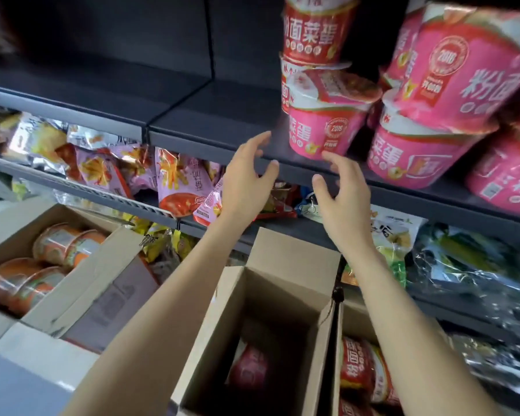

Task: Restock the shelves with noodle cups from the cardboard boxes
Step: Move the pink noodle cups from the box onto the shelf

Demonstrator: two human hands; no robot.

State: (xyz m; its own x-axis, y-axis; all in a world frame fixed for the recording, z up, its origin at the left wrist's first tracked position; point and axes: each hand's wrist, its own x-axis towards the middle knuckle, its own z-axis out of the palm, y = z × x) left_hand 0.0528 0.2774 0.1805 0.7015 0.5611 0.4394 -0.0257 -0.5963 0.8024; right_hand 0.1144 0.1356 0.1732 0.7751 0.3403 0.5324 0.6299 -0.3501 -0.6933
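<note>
- Head view: left hand (246, 172) and right hand (342, 193) spread, holding nothing, just before the shelf (222, 127) edge.
- Pink noodle cup (324, 130) sits near that edge, another tilted on top; a nudge may topple them.
- More cups wait in cardboard box (261, 334) below.

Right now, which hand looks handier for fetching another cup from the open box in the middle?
Probably the left hand. Both hands are empty, but the left forearm passes right over the middle box, where a red cup lies. The right hand hovers nearer the pink cups on the shelf.
</note>
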